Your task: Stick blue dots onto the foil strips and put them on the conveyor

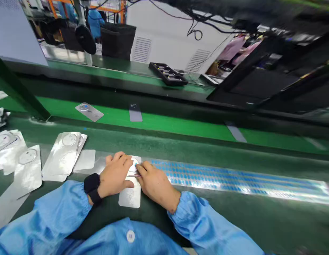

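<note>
A silvery phone back cover [130, 196] with a round camera area lies on the green bench in front of me. My left hand [115, 176] grips its left side, fingers over the upper part and thumb on the middle. From the right, my right hand [156, 182] reaches onto the cover, its fingertips pinched at a small blue spot in the round area. Thin pinkish tweezers [134, 175] stick out from under those fingers across the cover. Beside my right hand begins a long clear sheet [220, 179] with rows of blue stickers.
Stacked phone back covers [62, 152] lie left of my hands, with more loose covers [27, 170] farther left. Behind the bench, a green conveyor belt [164, 125] carries several spaced covers. A green post [19, 90] stands at left; a black tray [168, 73] sits beyond the belt.
</note>
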Demonstrator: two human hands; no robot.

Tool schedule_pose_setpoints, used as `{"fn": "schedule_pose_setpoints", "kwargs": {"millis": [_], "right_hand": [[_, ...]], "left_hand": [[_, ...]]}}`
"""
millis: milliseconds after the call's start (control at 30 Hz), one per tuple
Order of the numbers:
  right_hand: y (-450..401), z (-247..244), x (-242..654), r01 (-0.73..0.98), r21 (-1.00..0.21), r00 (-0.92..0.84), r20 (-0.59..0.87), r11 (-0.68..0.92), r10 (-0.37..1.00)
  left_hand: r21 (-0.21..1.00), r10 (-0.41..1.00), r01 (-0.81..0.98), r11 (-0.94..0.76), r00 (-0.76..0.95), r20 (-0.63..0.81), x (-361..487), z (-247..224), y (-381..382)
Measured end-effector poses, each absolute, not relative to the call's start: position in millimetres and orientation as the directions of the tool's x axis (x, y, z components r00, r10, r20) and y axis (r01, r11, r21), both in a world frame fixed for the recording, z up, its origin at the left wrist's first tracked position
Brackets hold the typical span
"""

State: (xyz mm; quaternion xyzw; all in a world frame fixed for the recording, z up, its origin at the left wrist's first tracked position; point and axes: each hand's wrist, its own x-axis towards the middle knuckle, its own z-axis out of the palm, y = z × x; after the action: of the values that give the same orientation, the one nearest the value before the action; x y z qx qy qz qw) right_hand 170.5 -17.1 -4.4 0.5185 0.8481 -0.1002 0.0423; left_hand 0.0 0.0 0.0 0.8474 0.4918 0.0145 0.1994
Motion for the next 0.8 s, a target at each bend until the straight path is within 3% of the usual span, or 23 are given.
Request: {"fn": "schedule_pose_setpoints", "kwargs": {"millis": [467,800], "right_hand": [[-5,-10,183,0.86,-0.284,-0.481,-0.175,0.424,0.859],[26,0,179,0.86,-0.487,-0.307,-0.248,0.156,0.919]], "left_hand": [[0.404,0.853,0.818,-0.408,0.5,-0.15,8,-8,4],[0.45,0.93,0.835,-0.318,0.367,-0.025,9,-24,-3]]}}
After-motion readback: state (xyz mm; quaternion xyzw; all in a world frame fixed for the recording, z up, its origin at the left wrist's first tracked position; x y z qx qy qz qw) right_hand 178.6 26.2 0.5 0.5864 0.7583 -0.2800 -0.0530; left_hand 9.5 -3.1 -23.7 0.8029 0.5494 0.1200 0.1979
